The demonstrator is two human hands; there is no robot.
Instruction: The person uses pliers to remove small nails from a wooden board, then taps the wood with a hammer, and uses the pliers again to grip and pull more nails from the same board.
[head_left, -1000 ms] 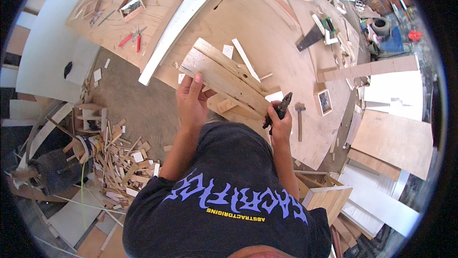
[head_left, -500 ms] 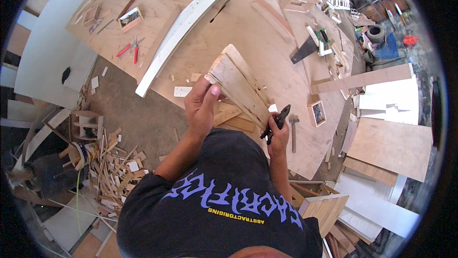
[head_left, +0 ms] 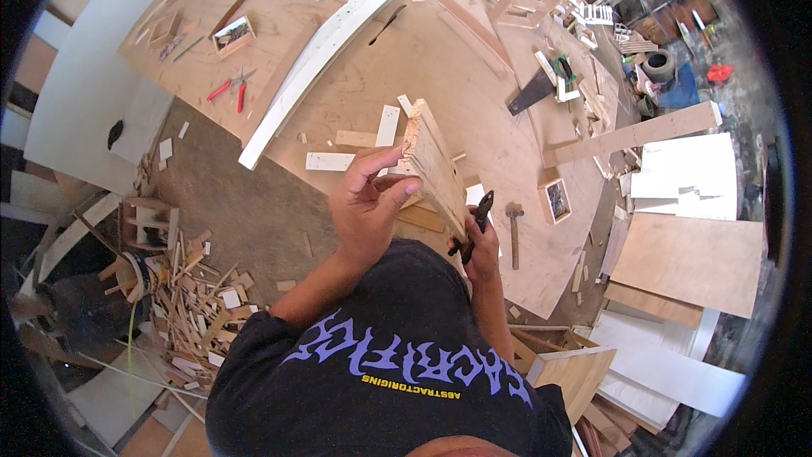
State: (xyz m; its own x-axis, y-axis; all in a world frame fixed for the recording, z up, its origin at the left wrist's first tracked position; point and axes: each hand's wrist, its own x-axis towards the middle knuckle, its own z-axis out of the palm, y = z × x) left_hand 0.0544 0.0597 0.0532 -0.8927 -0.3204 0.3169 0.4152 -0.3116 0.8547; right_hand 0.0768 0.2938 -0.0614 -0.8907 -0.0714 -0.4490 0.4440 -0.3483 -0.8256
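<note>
At the black-shirted torso's (head_left: 381, 296) twelve o'clock, the left hand (head_left: 368, 203) pinches a pale wooden board (head_left: 437, 174); the right hand (head_left: 481, 247), gripping black metal pliers (head_left: 485, 205) too, could lose its crowded near end.

- The left hand (head_left: 370, 203) is pinching the far end of a wooden board (head_left: 441, 174) between finger and thumb, tilting it on edge.
- The right hand (head_left: 484, 252) is gripping black pliers (head_left: 484, 210) against the board's near end.
- A hammer (head_left: 515, 237) is lying right of the pliers on the worktable (head_left: 364, 76).
- Red-handled cutters (head_left: 240, 95) are resting far left.
- A handsaw (head_left: 531, 93) is lying far right.
- Wood scraps (head_left: 211, 313) are covering the floor at near left.
</note>
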